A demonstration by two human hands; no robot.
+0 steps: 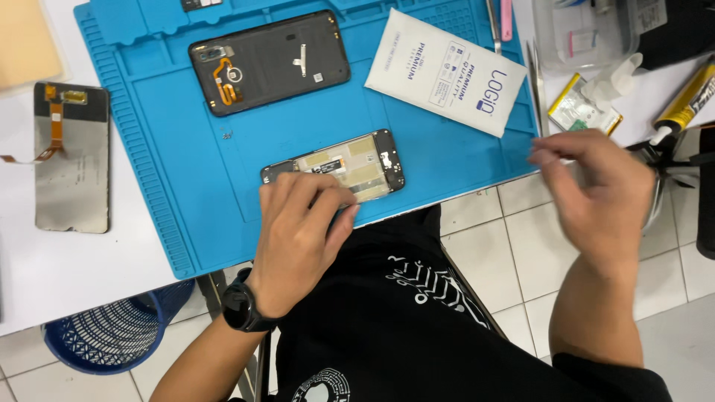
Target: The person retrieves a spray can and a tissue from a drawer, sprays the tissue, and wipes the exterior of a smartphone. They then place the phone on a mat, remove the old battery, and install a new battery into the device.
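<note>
My left hand lies with its fingers curled onto the near end of the opened phone frame, pressing it down on the blue repair mat. My right hand hovers off the surface's right edge, blurred, fingers loosely pinched; I cannot tell if it grips anything. The phone back cover and a white packet lie farther back on the mat.
</note>
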